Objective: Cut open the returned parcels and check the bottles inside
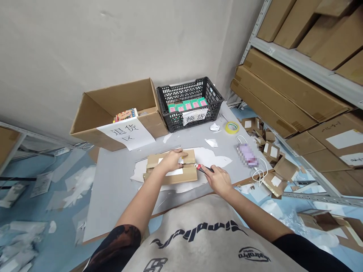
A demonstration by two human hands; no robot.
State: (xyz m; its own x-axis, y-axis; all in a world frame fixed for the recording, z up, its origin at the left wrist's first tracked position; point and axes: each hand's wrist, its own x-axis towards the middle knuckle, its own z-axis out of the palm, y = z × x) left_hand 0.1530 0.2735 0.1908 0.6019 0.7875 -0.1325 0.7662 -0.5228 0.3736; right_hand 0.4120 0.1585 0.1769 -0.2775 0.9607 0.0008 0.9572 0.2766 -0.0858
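Under the left hand (171,160), a white label (175,172), seemingly part-hidden.

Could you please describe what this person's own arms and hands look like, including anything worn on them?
The left hand and right hand wear no gloves, and no watch or bracelet shows. The left forearm and right forearm are bare below black sleeves; the left sleeve carries a reddish-brown print, while the right sleeve looks plain where visible.

Two hands (171,160), one cutter (204,169) and one small carton (185,176) at frame center; higher in frame, one black crate (216,110), five green-and-pink boxes (187,105), one large open carton (154,126), one tape roll (231,130).
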